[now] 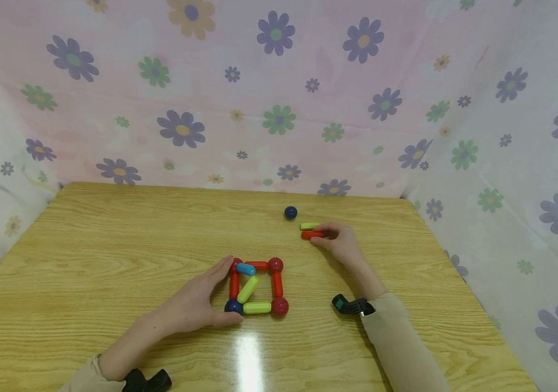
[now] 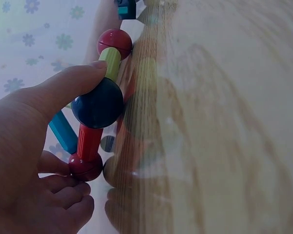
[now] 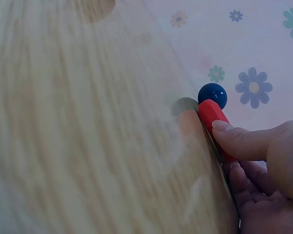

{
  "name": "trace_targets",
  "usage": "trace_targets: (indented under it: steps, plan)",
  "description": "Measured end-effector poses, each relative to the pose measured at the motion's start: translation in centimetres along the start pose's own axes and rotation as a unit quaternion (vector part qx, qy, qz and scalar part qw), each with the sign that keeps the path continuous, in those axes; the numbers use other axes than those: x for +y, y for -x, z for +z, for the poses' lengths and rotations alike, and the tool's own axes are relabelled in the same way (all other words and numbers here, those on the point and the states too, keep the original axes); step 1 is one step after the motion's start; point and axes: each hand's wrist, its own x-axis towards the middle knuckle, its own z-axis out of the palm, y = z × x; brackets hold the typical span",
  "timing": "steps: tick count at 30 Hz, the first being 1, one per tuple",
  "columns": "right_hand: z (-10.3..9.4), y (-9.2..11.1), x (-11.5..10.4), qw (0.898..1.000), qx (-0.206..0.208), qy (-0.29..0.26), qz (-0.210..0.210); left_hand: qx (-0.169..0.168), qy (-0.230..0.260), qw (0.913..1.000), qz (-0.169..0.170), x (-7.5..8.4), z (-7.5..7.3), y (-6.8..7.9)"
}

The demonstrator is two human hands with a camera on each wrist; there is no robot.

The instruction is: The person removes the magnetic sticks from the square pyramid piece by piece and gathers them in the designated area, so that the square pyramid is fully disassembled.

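Note:
My left hand [image 1: 192, 305] grips the left side of a square of magnetic rods and balls [image 1: 277, 284], lying on the table. Its thumb is by the dark blue corner ball [image 2: 98, 103] and its fingers curl against a red corner ball [image 2: 86, 166]. Three red balls and one dark blue ball make the corners, joined by three red rods and one yellow-green rod [image 1: 258, 308]. A light blue rod [image 1: 246, 269] and another yellow-green rod [image 1: 248, 289] rise from the two left corners. Farther right, my right hand [image 1: 341, 243] pinches a loose red rod [image 3: 214, 115] low at the table.
Just beyond the red rod lies a loose yellow-green rod [image 1: 309, 226], partly behind my right fingers. A loose dark blue ball [image 1: 291, 213] sits near the back of the wooden table [image 1: 161, 228]. Flower-patterned cloth [image 1: 240, 109] hangs behind and beside the table.

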Motion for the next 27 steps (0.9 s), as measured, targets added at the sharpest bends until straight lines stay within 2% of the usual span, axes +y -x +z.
trace_targets:
  steps: [6,13,27]
  plan:
    - [0.03,0.13,-0.01,1.0,0.0,0.013,-0.002,-0.002,-0.001,1.0,-0.004,0.07,-0.03,-0.01]
    - [-0.3,-0.12,0.51,1.0,0.0,-0.019,-0.002,-0.002,0.001,1.0,-0.004,0.08,-0.04,0.03]
    - [-0.74,0.0,0.56,1.0,0.007,-0.014,0.007,-0.002,0.001,1.0,-0.004,0.18,-0.02,0.08]
